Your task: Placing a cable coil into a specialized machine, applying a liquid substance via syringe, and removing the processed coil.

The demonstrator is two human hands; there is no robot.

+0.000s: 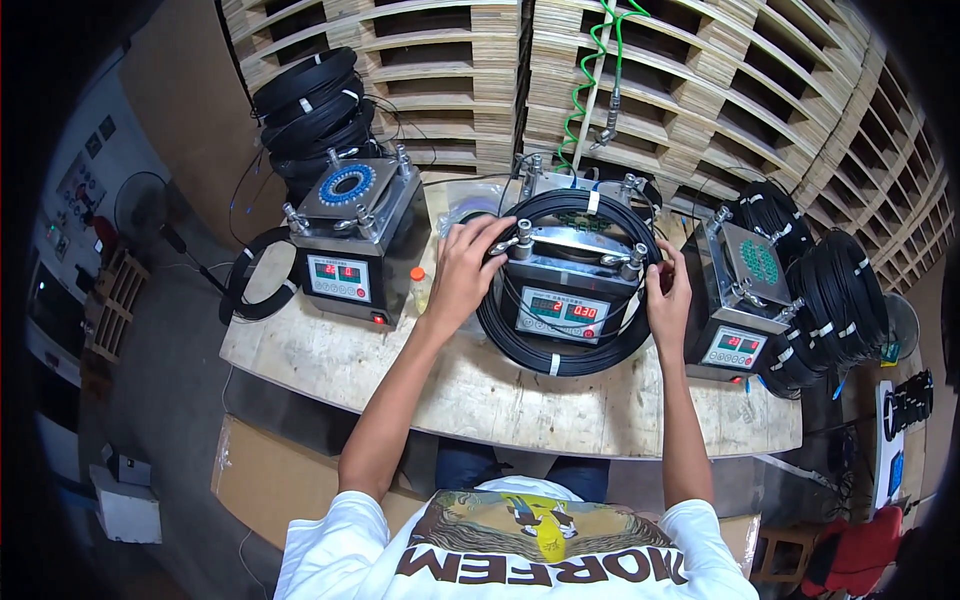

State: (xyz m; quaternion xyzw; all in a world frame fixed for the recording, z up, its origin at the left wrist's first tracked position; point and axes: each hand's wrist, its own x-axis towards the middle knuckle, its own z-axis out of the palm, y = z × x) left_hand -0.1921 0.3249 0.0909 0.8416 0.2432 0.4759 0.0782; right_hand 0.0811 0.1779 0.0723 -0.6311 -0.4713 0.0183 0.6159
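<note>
White shirt (545,545) nearest, black coil (600,362) between hands (466,265) (670,295)

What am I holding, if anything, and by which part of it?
A black cable coil, held by opposite sides of its ring: your left hand at the upper left, your right hand on the right side.

Head fisheye, one view, looking down and forward.
Near left hand (466,264), right hand (670,298), table (300,350); pallets (495,60) farther back, bending rimward.
</note>
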